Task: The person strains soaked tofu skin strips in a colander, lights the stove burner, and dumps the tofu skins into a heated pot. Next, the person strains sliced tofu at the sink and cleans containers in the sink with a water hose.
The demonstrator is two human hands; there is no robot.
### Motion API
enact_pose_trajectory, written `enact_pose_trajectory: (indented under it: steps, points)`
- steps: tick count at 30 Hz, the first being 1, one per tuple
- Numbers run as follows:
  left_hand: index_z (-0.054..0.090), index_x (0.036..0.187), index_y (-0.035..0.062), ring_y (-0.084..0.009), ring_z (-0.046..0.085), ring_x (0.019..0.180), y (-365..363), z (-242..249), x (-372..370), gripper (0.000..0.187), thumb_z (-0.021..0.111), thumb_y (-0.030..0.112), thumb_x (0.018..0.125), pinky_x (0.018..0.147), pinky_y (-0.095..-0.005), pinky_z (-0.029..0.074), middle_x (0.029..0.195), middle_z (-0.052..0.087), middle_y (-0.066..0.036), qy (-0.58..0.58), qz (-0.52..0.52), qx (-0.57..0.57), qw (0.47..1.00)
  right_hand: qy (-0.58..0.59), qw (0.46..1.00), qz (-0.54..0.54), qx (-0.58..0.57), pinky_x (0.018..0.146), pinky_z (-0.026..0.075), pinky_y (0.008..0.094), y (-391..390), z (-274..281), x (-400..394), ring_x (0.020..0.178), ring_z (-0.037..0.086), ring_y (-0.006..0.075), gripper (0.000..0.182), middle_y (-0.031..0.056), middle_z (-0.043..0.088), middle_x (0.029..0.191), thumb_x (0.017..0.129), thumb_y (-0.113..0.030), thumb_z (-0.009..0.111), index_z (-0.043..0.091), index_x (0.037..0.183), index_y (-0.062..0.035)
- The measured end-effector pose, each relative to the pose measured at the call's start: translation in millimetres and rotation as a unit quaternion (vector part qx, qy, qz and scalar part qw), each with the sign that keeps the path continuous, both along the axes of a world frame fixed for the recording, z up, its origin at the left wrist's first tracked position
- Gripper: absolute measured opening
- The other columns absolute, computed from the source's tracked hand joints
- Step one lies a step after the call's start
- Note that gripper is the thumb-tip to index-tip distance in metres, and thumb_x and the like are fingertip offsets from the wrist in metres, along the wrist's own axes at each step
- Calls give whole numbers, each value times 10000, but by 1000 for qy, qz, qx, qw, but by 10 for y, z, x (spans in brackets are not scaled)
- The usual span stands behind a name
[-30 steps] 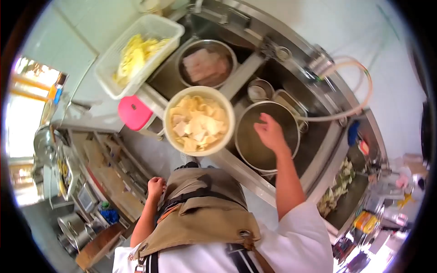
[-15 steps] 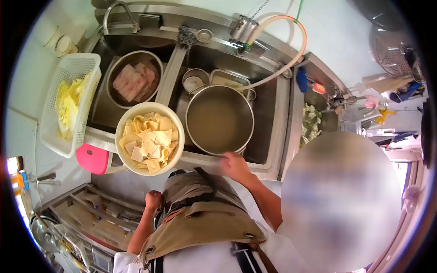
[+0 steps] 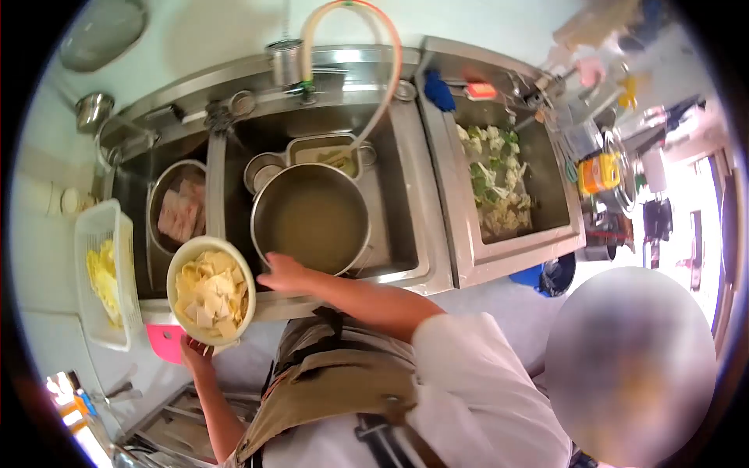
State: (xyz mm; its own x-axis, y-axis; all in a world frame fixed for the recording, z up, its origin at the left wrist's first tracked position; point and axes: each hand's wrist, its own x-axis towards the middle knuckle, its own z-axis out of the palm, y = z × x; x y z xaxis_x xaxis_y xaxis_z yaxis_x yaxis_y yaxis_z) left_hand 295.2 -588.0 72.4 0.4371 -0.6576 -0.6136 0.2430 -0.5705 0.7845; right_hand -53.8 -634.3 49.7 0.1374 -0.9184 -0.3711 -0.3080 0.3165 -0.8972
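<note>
A cream-coloured bowl (image 3: 251, 312) full of pale yellow folded sheets (image 3: 209, 292) that look like tofu skin stands at the sink's front edge. Close against its lower rim is my left hand (image 3: 197, 355), fingers extended and apart. To the bowl's right, my right hand (image 3: 285, 274) reaches over the front ledge with its fingers stretched toward the bowl, holding nothing. Just beyond that hand, a large steel pot (image 3: 312, 222) of cloudy liquid sits in the middle basin. A pink board (image 3: 164, 341) shows partly behind the bowl.
Slabs of pale meat (image 3: 182, 210) lie in a steel bowl in the left basin. A white basket (image 3: 86, 273) holds yellow leaves at far left. Cauliflower pieces (image 3: 499, 168) fill part of the right basin. A hose (image 3: 395, 54) curves into the middle basin. Another person, blurred, is at lower right.
My view has shifted to the right. My right hand has moved left from the pot's front toward the bowl. My left hand has come up from beside my body to the bowl's lower rim.
</note>
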Motion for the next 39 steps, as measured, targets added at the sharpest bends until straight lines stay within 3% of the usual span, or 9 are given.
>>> enact_pose_trajectory:
  steps: [3,10,19,25,28,31,32,35,39]
  points:
    - [537,1120,62,-219,582,938,-220,-132,147,327,510,258,860,737,-372,510,1064,584,-91,-45,-125,1,991,-193,956,-32,217,475,503,340,-238,105,95,613,627,222,378,162,642,752,697,-278,746,633,796,69]
    - [457,1166,-17,-330,578,1019,-373,-360,243,435,508,40,738,805,-462,537,1125,543,-171,12,-209,-52,976,-363,881,-51,300,502,503,393,-251,-88,336,567,573,190,140,72,587,669,731,-146,640,638,799,-24]
    - [432,1222,-12,-273,574,995,-491,617,-503,510,509,-12,718,796,-378,515,1153,535,-146,38,-255,-148,955,-294,935,-96,173,392,445,324,167,464,-47,498,552,200,153,103,575,646,691,-71,659,635,792,41]
    - [514,1119,15,-174,598,908,-491,1481,-1960,286,557,59,840,715,-286,513,1057,581,-86,90,-438,-215,868,-373,831,-407,59,622,585,415,1127,948,-1384,830,662,291,465,183,621,960,670,-49,706,519,1063,115]
    - [546,1065,15,-146,611,851,-215,1484,-2420,190,530,53,879,707,-259,513,993,618,-72,28,-524,-240,817,-434,779,-451,-31,622,592,392,1805,1485,-2265,778,676,274,387,165,652,956,745,-47,639,560,1095,98]
    - [579,989,6,-130,607,796,99,1028,-2611,142,531,47,862,658,-253,511,890,630,-56,-44,-554,-209,805,-269,794,-534,-109,551,588,317,2597,1431,-3340,725,683,219,265,162,669,856,777,-78,622,635,986,83]
    - [587,963,5,-124,604,780,251,896,-2688,130,533,47,853,642,-252,510,856,630,-54,-67,-553,-188,809,-95,831,-544,-76,535,583,317,2854,1690,-3594,702,678,198,228,152,666,825,785,-74,616,653,962,64]
    - [599,940,-4,-131,603,697,604,321,-2920,160,595,96,816,565,-261,516,805,623,-68,-83,-545,-102,828,-183,671,-711,-104,479,533,334,3430,1528,-4673,620,640,259,227,146,644,823,792,-29,589,599,972,109]
    - [608,933,-18,-133,603,711,1069,275,-3627,166,609,105,821,600,-264,509,797,634,-75,-124,-566,-14,815,-167,585,-784,-121,485,529,341,4343,875,-6164,649,610,248,308,182,614,878,807,-97,579,554,1066,68]
